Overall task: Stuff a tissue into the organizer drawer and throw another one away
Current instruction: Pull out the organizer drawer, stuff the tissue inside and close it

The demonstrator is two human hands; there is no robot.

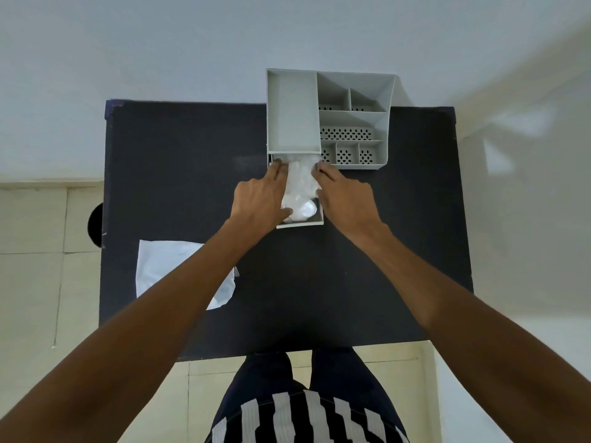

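A grey organizer [294, 113] with several compartments stands at the table's far edge. Its drawer [300, 222] is pulled out toward me. A crumpled white tissue [299, 190] fills the drawer and bulges above it. My left hand [260, 199] presses on the tissue's left side, fingertips at the drawer's mouth. My right hand [343, 195] presses on its right side in the same way. A second white tissue [156, 266] lies flat on the table at the near left, partly hidden under my left forearm.
The black table [367, 266] fills the middle of the view, against a white wall. A dark round object [96, 223] shows on the tiled floor beside the table's left edge. My legs stand at the near edge.
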